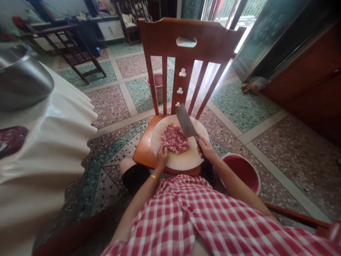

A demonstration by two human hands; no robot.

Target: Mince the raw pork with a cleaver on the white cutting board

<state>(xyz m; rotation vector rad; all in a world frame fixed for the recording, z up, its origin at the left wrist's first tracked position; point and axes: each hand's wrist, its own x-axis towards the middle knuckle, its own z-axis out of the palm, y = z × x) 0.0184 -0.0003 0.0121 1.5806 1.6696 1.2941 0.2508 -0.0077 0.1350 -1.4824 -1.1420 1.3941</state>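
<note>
A round, pale cutting board (197,156) lies on the seat of a wooden chair (146,142) in front of me. Minced meat (173,138) is spread in a rough patch over its middle and left. My right hand (206,147) grips the dark handle of a cleaver (185,121). The blade slants up to the left, over the meat's right edge; I cannot tell whether it touches the meat. At the meat's lower left edge is my left hand (162,154), fingers curled in. What they hold, if anything, is hidden.
A red-lined bucket (242,172) stands on the floor at my right, and a pink-rimmed bin (157,85) behind the chair. To the left, a cloth-covered table (66,117) carries a large metal pot (23,78) and a dark red packet (12,140).
</note>
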